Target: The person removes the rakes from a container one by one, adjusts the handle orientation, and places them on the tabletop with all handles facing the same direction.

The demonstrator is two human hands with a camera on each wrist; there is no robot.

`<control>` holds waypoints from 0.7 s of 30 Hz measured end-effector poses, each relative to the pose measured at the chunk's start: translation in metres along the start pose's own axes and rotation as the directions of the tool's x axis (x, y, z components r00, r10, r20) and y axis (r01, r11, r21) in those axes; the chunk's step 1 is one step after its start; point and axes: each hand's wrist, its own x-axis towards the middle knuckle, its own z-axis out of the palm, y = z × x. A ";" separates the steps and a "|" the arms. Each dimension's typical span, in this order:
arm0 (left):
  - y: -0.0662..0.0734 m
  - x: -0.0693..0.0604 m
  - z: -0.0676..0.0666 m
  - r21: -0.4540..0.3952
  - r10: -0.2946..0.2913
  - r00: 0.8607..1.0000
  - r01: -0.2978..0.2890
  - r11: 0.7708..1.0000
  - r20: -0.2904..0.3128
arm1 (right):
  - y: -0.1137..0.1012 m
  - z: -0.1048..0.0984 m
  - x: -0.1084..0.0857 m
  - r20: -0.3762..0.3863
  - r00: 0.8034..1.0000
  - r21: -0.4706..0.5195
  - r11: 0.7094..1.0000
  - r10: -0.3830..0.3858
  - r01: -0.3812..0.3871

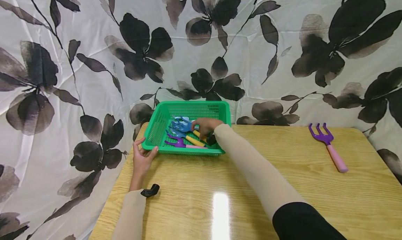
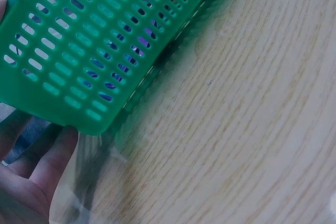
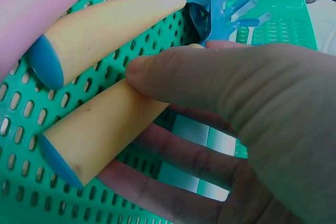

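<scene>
Inside the green basket (image 1: 185,151), your right grip (image 1: 205,126) pinches a yellow handle (image 3: 100,129); avoid the neighbouring fork (image 3: 113,30) while your left grip (image 1: 142,160) holds the corner.

Open entry to green basket (image 1: 191,109) was from above. Right hand (image 1: 205,125) and sleeved forearm (image 1: 251,163) took up its right side, crossing the rim. Neighbouring yellow handle (image 3: 115,30) lay just beside the gripped yellow handle (image 3: 100,135); narrow gap. Left hand (image 1: 142,161) obstructed front left corner. Floral cloth (image 1: 257,75) hung behind. Broad passage rightward over tabletop (image 1: 282,149), as far as purple-tined hand fork (image 1: 328,142).
</scene>
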 end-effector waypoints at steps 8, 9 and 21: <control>-0.030 0.010 -0.002 -0.004 0.008 1.000 -0.008 1.000 -0.021 | 0.002 0.000 0.001 -0.014 1.000 0.021 1.000 0.011 -0.011; -0.032 0.010 -0.002 -0.003 0.011 1.000 -0.011 1.000 -0.025 | 0.002 -0.001 0.002 -0.015 1.000 0.025 1.000 0.012 -0.012; -0.032 0.010 -0.003 -0.014 0.018 0.999 -0.018 1.000 -0.029 | -0.018 -0.043 -0.025 -0.008 0.995 0.114 0.989 -0.097 0.097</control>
